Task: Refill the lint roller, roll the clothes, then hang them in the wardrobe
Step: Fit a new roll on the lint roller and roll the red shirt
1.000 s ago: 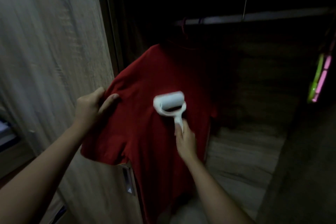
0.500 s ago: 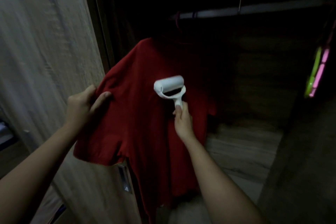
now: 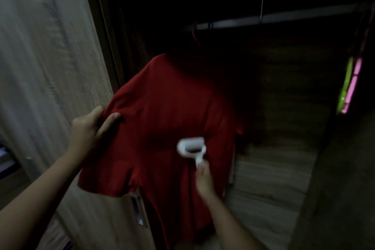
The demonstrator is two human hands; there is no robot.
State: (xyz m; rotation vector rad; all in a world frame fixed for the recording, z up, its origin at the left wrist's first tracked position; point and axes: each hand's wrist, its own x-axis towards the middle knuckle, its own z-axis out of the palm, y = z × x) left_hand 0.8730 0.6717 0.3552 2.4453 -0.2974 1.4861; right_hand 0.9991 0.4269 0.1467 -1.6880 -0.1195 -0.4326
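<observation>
A red T-shirt (image 3: 162, 119) hangs on a hanger from the wardrobe rail (image 3: 284, 17), its collar lost in shadow. My left hand (image 3: 91, 126) pinches the shirt's left shoulder seam and pulls the cloth taut. My right hand (image 3: 204, 178) grips the handle of a white lint roller (image 3: 191, 146), whose roll presses on the shirt's lower middle front. The roller looks blurred.
A light wood wardrobe door (image 3: 50, 67) stands at the left, with a metal handle (image 3: 139, 212) low on its edge. Green and pink hangers (image 3: 350, 85) hang at the right side. The wardrobe's wooden floor (image 3: 269, 184) lies below the shirt.
The lint roller and my right hand have moved down the shirt front, from the chest to the lower middle. My left hand keeps its hold on the shoulder.
</observation>
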